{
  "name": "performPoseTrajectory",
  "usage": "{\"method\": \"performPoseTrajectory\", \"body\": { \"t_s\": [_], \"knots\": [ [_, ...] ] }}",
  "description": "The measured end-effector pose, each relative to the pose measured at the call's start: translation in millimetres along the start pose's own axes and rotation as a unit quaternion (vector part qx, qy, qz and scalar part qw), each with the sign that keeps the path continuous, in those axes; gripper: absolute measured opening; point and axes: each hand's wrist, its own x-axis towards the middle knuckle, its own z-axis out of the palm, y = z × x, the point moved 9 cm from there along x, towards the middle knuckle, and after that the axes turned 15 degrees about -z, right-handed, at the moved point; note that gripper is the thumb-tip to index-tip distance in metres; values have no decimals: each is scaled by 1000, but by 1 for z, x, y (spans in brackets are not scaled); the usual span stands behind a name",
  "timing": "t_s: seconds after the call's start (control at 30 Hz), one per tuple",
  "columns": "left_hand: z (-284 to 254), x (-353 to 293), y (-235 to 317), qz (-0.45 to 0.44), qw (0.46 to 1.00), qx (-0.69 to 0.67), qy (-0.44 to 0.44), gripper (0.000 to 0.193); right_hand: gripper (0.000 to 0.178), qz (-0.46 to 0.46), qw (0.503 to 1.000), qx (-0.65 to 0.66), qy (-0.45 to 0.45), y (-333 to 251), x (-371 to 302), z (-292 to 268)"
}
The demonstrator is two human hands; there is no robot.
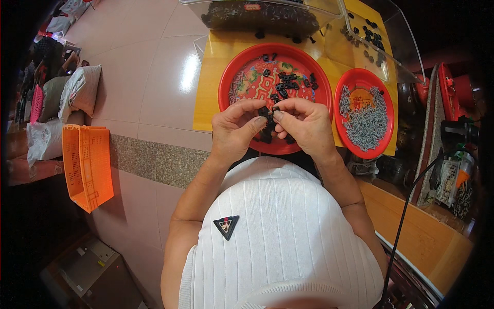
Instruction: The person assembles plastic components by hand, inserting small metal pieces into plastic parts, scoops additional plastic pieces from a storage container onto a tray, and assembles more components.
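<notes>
Glossy floor tiles (154, 64); fingers (288, 122) pinch small black parts (264, 112).

Hands (231, 134): two
Table (206, 98): one
Trays (223, 85) on table: two
Black parts (283, 93): dozens
Screws (367, 127): too many to count
Badge (226, 225): one

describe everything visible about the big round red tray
The large tray is round, shallow and red, perhaps plastic, with a raised rim and multicoloured patterned floor. It lies face up on the yellow tabletop, its near edge overhanging, holding black parts and, toward its left, small silvery pieces. The left hand and right hand partly hide its near side; contact is unclear.
</notes>
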Motion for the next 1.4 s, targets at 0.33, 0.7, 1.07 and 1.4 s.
{"method": "performPoseTrajectory", "body": {
  "t_s": [0.33,0.7,1.07,1.4],
  "knots": [
    [8,-3,7,29,999,30,-12,24,16,3,999,34,-17,5,3,7],
    [7,1,-3,-16,998,-47,-38,25,12,46,982,168,-70,19,5,7],
    [10,-1,5,37,998,52,-24,25,11,55,965,236,-105,24,3,15],
    [11,-2,3,76,992,94,-28,26,10,77,976,159,-130,36,6,18]
  ]
}}
